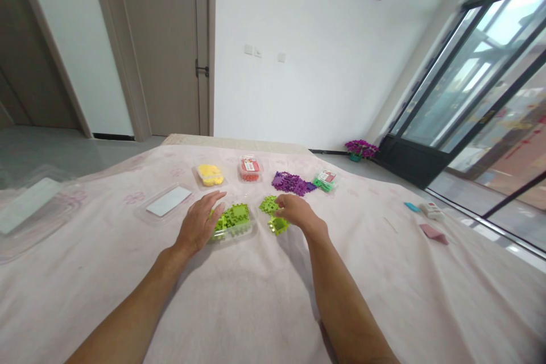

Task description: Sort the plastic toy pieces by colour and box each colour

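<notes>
A clear plastic box (232,231) holds light green interlocking pieces (236,214). At its left side rests my left hand (199,222), fingers apart and extended over the rim, with nothing held. To the right of the box, more light green pieces (278,225) lie on the cloth. My right hand (298,211) is over them, its fingers bent downward and close together at a green piece (269,205). Whether the fingertips grip that piece or only touch it is hidden by the hand.
Behind stand a box of yellow pieces (210,175), a lidded box of red pieces (250,169), loose purple pieces (292,183) and a box of green pieces (325,180). A clear lid (168,201) lies left. A pink cloth (239,307) covers the table; small items (431,211) lie far right.
</notes>
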`<state>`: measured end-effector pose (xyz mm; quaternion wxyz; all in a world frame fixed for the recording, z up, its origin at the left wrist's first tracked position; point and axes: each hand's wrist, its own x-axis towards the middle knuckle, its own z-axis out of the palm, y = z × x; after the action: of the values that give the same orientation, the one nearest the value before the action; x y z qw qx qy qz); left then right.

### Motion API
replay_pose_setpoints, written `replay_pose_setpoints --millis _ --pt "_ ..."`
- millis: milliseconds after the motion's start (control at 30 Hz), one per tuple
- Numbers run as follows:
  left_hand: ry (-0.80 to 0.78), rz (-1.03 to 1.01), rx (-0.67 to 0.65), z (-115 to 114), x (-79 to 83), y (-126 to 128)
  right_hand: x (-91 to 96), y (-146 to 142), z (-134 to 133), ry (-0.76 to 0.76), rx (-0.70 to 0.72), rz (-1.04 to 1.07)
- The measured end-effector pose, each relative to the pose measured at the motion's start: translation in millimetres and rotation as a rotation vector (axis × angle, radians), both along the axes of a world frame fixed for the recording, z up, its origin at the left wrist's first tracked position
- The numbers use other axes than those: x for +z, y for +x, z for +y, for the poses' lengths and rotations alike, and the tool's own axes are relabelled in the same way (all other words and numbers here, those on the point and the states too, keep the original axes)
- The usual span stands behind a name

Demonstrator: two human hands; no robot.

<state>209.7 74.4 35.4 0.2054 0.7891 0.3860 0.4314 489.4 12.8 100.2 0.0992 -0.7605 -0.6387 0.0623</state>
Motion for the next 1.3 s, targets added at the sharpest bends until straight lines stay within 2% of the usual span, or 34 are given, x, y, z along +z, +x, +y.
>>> replay_pose_setpoints --millis 100,267,500,633,800,1033,1167,1300 --pt "0.011 -0.022 -0.015 1 -2.9 -1 1.1 7 -3 -0.102 -0.073 -0.083" --pt "0.027 -0.046 0.005 4 -9.0 -1 0.0 -2 -5 -0.229 -0.074 -0.168" --pt "0.040 -0.055 0.007 9 -13.8 -2 -4.4 -4 -4 -0.199 -0.099 -0.086" --pt "0.038 -0.057 0.001 10 -14.4 -2 -7.4 2 -3 -0.176 -0.051 -0.079" --pt "0.030 -0.068 0.012 9 -15.0 -1 -8.8 7 0 -0.089 -0.027 0.023" --pt "0.026 -0.078 0.020 8 -12.7 0 -2.2 4 7 0.318 -0.055 0.283" --pt "0.019 -0.069 0.026 8 -12.2 0 -5.8 -3 13 0.479 -0.087 0.578" --pt "0.029 -0.056 0.027 8 -12.8 0 -10.2 -24 19 0.488 -0.052 0.901"
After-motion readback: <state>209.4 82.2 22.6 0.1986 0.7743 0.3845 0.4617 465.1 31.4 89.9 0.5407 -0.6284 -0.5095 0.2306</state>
